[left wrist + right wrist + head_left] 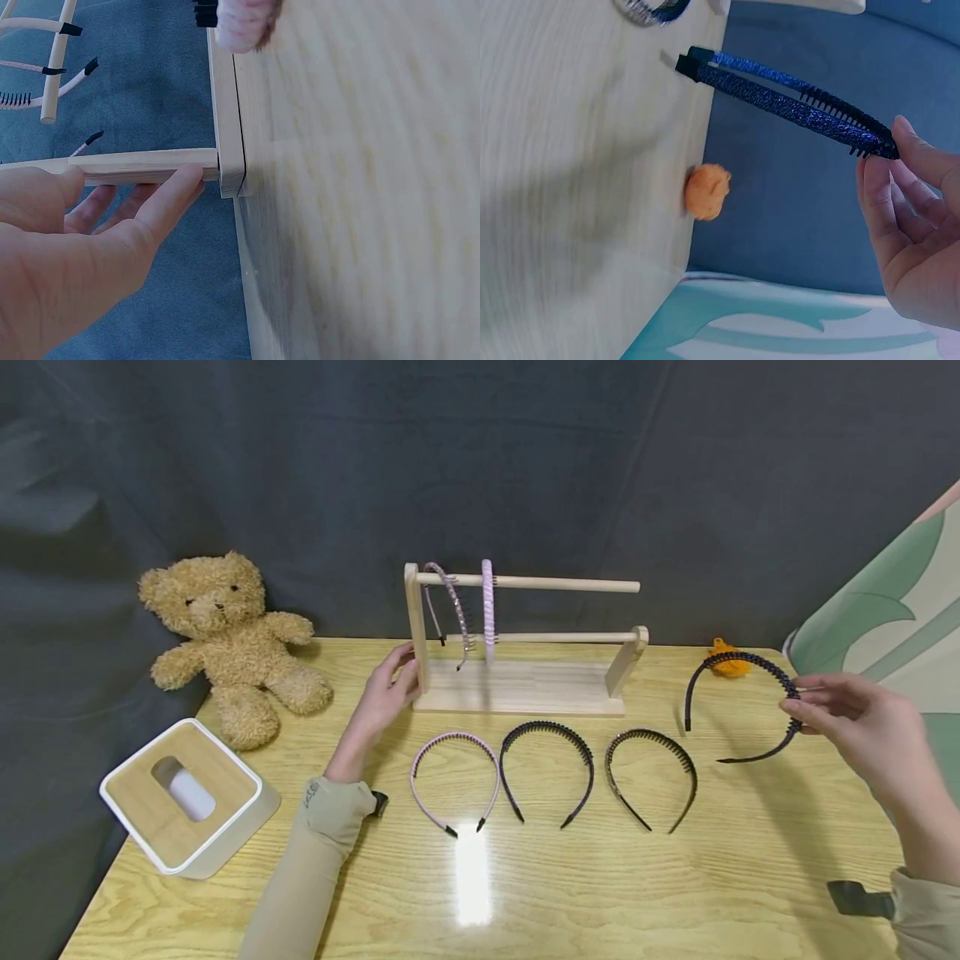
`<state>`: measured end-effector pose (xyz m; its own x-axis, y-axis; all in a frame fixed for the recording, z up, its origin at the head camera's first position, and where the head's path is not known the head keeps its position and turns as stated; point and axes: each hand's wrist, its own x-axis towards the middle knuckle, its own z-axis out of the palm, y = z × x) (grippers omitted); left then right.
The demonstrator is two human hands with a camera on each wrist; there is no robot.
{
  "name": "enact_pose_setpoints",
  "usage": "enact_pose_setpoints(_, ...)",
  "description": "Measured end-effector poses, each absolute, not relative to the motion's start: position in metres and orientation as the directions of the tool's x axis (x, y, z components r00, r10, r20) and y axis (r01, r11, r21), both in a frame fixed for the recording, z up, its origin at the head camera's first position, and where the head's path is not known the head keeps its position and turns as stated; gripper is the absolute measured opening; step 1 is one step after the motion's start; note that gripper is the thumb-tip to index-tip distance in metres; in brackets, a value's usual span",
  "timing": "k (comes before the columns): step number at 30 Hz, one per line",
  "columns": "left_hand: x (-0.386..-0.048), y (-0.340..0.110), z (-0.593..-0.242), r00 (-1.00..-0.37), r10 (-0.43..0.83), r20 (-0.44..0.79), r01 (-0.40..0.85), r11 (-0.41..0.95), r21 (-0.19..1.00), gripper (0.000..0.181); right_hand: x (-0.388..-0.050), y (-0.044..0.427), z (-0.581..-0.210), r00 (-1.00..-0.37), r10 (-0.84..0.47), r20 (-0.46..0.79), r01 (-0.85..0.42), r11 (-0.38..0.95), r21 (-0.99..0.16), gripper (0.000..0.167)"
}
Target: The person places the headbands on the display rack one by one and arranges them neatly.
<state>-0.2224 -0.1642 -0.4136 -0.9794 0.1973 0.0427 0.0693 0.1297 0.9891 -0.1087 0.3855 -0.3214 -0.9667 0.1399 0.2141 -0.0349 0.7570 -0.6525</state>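
Observation:
A wooden rack (517, 687) with two horizontal rods stands at the back of the table; a glittery headband (455, 602) and a pink headband (488, 606) hang on its upper rod. My left hand (384, 693) holds the rack's left upright (150, 166), thumb on one side and fingers on the other. At the right, my right hand (862, 718) pinches a dark blue headband (750, 657) in the air between thumb and fingers; the right wrist view shows its glittery band (780, 101) and inner teeth, with the hand (922, 232) at its curved end.
On the table (570, 893) lie a pink headband (414, 777), a dark headband (589, 777) and a brown-black one (693, 777) in front of the rack. A teddy bear (240, 652) and a white box (232, 839) are at the left, an orange fuzzy object (731, 668) at the back right.

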Motion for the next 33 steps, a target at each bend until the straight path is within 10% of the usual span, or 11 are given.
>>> enact_pose_setpoints(33,-0.222,-0.164,-0.414,-0.982,0.183,0.044,0.067,0.126,0.99,0.048,-0.131,0.314,-0.289,-0.889,0.162,0.427,-0.276,0.555,-0.785,0.036)
